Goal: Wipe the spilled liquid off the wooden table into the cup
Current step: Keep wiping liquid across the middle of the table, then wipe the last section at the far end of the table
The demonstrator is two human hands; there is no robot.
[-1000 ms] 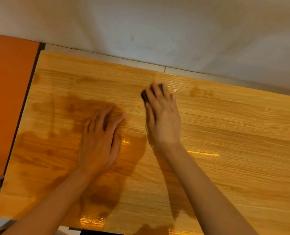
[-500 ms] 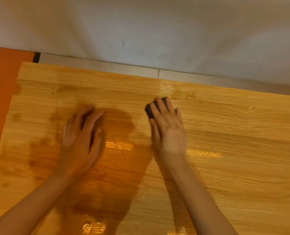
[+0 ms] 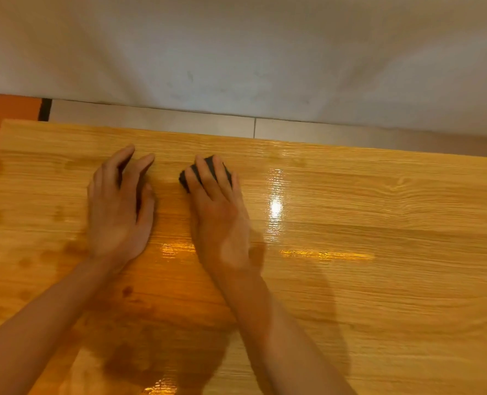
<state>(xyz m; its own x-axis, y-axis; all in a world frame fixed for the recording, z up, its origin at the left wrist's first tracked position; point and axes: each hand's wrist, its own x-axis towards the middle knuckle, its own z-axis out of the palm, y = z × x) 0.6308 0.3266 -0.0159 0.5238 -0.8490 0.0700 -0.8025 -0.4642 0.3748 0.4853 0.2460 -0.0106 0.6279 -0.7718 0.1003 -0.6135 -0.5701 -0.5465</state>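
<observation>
My left hand [image 3: 119, 206] flat, fingers spread, on wet table [image 3: 379, 223]. My right hand [image 3: 216, 206] presses dark wiper [image 3: 208, 169] near far edge. Spilled liquid [image 3: 139, 309] darkens wood between my forearms.

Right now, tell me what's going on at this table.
A person is wiping a spill on the glossy light wooden table. The right hand presses a small dark sponge-like pad flat near the table's far edge, fingers spread over it. The left hand lies beside it, palm down; whether it covers anything cannot be told. Darker wet patches of spilled liquid remain between and under the forearms and toward the left. No cup is in view.
</observation>
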